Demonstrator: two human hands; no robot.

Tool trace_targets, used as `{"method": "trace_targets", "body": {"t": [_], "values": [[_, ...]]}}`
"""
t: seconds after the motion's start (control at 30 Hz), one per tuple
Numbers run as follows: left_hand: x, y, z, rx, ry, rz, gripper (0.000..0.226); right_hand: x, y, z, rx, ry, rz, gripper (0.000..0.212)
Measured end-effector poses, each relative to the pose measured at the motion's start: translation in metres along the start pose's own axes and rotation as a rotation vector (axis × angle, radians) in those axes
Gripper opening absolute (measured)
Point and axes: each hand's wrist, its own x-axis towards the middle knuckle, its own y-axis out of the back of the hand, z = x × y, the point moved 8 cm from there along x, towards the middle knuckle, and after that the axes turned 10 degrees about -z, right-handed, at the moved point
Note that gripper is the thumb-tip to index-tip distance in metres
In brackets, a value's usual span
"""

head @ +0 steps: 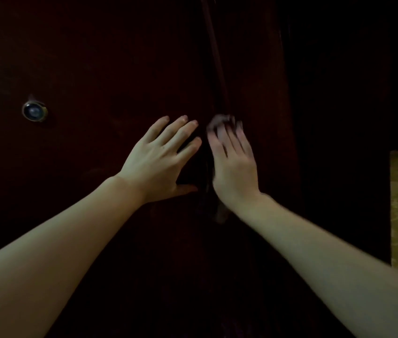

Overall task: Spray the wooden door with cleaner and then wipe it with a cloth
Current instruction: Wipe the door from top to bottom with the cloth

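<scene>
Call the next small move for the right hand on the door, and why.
Probably keep sliding the right hand along the door edge, cloth under the fingers. The hand is motion-blurred, with something dark and cloth-like bunched at its fingertips, while the left hand lies flat with straight fingers, seemingly steadying the panel. No sprayer is visible.

The dark wooden door [110,57] fills nearly the whole view. A round brass peephole [34,111] is set in it, well to the left of the left hand's fingers [179,129]. A vertical groove [217,69] runs up the wood just above the right hand's blurred fingers [227,135].
</scene>
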Motion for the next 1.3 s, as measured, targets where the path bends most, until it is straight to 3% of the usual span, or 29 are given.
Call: {"method": "trace_targets", "body": {"t": [0.13,0.4,0.7,0.87,1.03,1.3], "values": [[0.010,0.007,-0.006,0.006,0.038,0.020,0.093,0.042,0.012,0.002,-0.001,-0.018,0.041,0.038],[0.017,0.007,-0.003,-0.003,0.098,0.008,0.090,-0.138,-0.034,0.027,0.029,0.075,-0.188,0.036],[0.021,0.008,0.000,0.012,0.096,-0.011,0.091,0.025,0.004,0.011,0.064,0.031,0.011,0.036],[0.024,0.011,0.001,0.024,0.112,-0.009,0.091,-0.043,-0.018,0.023,0.071,0.062,0.054,0.034],[0.037,0.002,0.014,0.037,0.105,-0.061,0.104,-0.127,-0.048,0.042,0.057,0.043,-0.039,0.039],[0.060,0.007,0.013,-0.002,0.104,-0.044,0.117,-0.002,-0.003,0.042,0.125,-0.014,0.177,0.037]]}}
